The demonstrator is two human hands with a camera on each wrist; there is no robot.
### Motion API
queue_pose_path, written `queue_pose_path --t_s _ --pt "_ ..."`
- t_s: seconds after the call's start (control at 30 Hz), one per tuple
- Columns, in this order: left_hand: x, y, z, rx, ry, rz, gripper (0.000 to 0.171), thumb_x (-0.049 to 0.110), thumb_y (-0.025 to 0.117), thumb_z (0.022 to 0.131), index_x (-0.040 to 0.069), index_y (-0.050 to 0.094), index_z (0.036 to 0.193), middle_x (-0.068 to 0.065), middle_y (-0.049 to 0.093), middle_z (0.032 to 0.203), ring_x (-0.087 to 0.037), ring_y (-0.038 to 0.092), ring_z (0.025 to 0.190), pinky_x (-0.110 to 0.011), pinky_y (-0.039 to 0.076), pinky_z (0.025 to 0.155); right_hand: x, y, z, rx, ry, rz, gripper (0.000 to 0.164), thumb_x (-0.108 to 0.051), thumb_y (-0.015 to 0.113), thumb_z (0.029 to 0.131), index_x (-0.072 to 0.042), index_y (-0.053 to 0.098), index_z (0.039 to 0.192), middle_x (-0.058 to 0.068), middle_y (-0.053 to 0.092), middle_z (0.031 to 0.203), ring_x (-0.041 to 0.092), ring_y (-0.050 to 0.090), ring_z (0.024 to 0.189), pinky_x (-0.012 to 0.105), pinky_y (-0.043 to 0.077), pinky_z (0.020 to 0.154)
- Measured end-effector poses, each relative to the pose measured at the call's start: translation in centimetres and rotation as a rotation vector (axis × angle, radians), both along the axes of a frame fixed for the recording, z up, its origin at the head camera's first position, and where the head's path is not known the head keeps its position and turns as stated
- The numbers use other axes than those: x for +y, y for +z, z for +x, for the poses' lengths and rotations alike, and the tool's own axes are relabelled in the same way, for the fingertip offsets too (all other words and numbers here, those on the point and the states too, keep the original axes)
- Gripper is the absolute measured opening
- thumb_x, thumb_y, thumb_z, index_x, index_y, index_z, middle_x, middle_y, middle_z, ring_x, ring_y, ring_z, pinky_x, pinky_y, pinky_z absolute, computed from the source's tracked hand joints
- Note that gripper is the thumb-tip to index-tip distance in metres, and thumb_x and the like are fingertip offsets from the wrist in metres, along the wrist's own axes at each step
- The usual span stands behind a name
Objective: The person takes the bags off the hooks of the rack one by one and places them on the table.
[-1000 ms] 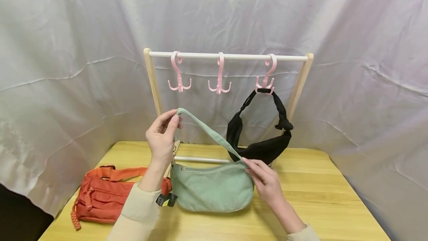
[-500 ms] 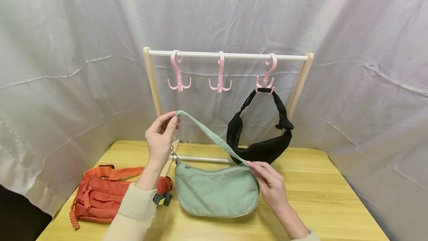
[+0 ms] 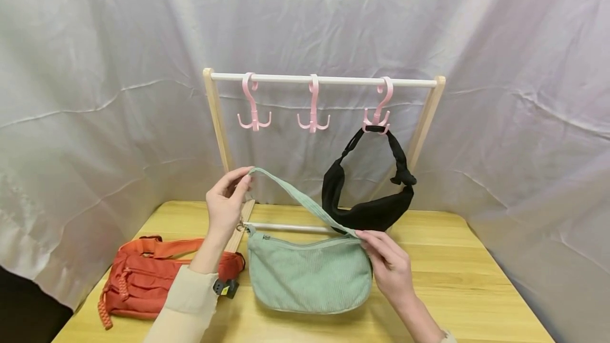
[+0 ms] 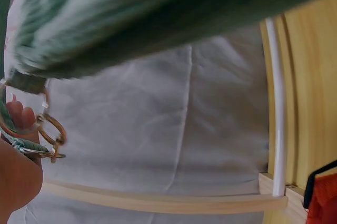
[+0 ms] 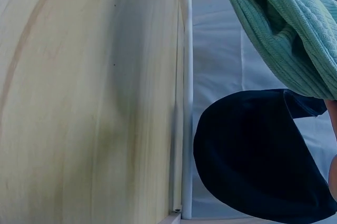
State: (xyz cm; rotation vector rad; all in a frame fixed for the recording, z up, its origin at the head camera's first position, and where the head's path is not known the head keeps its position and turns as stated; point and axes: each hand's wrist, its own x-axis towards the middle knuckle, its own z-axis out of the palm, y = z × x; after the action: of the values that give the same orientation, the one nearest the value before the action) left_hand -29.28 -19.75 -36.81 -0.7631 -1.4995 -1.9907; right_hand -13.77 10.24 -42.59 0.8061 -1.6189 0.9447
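Observation:
A green corduroy shoulder bag (image 3: 310,274) hangs between my hands, its zip side up. My left hand (image 3: 225,202) pinches the upper end of its strap (image 3: 305,201) between thumb and fingers. The strap slopes down from there to the bag's right top corner, where my right hand (image 3: 388,263) pinches it. Metal rings (image 4: 51,129) join strap and bag close beside my left hand in the left wrist view. In the right wrist view the ribbed green bag (image 5: 295,29) fills the upper right, and my right hand shows only at the edge.
Behind stands a wooden rack with a white rail (image 3: 352,80) and three pink hooks (image 3: 313,110). A black bag (image 3: 376,213) hangs from the right hook. On the wooden table (image 3: 467,279), a red bag (image 3: 147,279) lies at the left, partly behind my left arm.
My left hand has come down a little with the strap. My right hand has shifted slightly right and down, and the green bag has moved right and lower.

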Motion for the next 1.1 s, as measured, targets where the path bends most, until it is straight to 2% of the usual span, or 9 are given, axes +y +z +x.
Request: queue_pose_path --t_s 0.23,0.4,0.63,0.8,0.9,1.1 --pt "-0.4 -1.1 0.0 -0.007 -0.026 -0.057 0.021 -0.007 0.070 0.096 -0.011 0.073 0.116 0.002 0.076 0.106 -0.011 0.072 0.087 -0.018 0.059 0.074 0.7 -0.8 -0.1 -0.036 -0.055 -0.047 0.017 0.012 0.067 0.094 0.014 0.074 0.109 0.024 0.072 0.100 0.012 0.067 0.095 0.014 0.051 0.077" --pt "-0.6 -1.9 0.0 -0.017 -0.045 -0.099 0.022 -0.006 0.070 0.096 -0.010 0.073 0.117 0.003 0.077 0.108 -0.012 0.073 0.091 -0.021 0.060 0.077 1.0 -1.1 -0.2 -0.051 -0.067 -0.075 0.019 0.016 0.068 0.091 0.014 0.073 0.108 0.025 0.072 0.100 0.011 0.068 0.098 0.013 0.052 0.079" --pt "-0.7 -3.1 0.2 -0.014 -0.134 -0.106 0.023 -0.009 0.068 0.095 -0.014 0.071 0.118 -0.006 0.076 0.112 -0.011 0.074 0.092 -0.022 0.060 0.077 1.1 -1.2 -0.2 -0.039 -0.054 -0.109 0.020 0.020 0.068 0.088 0.017 0.073 0.107 0.026 0.073 0.100 0.011 0.070 0.103 0.014 0.054 0.086" --pt "-1.0 -3.8 0.7 -0.054 -0.133 -0.180 0.024 -0.008 0.070 0.095 -0.010 0.073 0.118 -0.009 0.075 0.115 -0.016 0.074 0.093 -0.022 0.060 0.078 1.1 -1.2 -0.1 -0.048 -0.066 -0.139 0.023 0.024 0.068 0.085 0.017 0.073 0.106 0.025 0.073 0.100 0.010 0.070 0.102 0.013 0.054 0.085" --pt "-1.1 -4.1 1.0 -0.080 -0.124 -0.232 0.025 -0.006 0.071 0.095 -0.007 0.074 0.119 -0.011 0.076 0.111 -0.016 0.075 0.094 -0.021 0.060 0.080 1.2 -1.3 -0.1 -0.062 -0.078 -0.154 0.027 0.028 0.068 0.082 0.017 0.073 0.106 0.025 0.073 0.100 0.008 0.070 0.100 0.012 0.054 0.083" --pt "-1.4 -4.7 1.5 -0.112 -0.152 -0.314 0.027 0.000 0.067 0.100 -0.003 0.071 0.127 -0.026 0.073 0.111 -0.008 0.072 0.100 -0.019 0.058 0.086 1.2 -1.5 0.0 -0.078 -0.107 -0.171 0.032 0.031 0.067 0.079 0.016 0.073 0.106 0.025 0.073 0.099 0.006 0.069 0.097 0.012 0.054 0.081"
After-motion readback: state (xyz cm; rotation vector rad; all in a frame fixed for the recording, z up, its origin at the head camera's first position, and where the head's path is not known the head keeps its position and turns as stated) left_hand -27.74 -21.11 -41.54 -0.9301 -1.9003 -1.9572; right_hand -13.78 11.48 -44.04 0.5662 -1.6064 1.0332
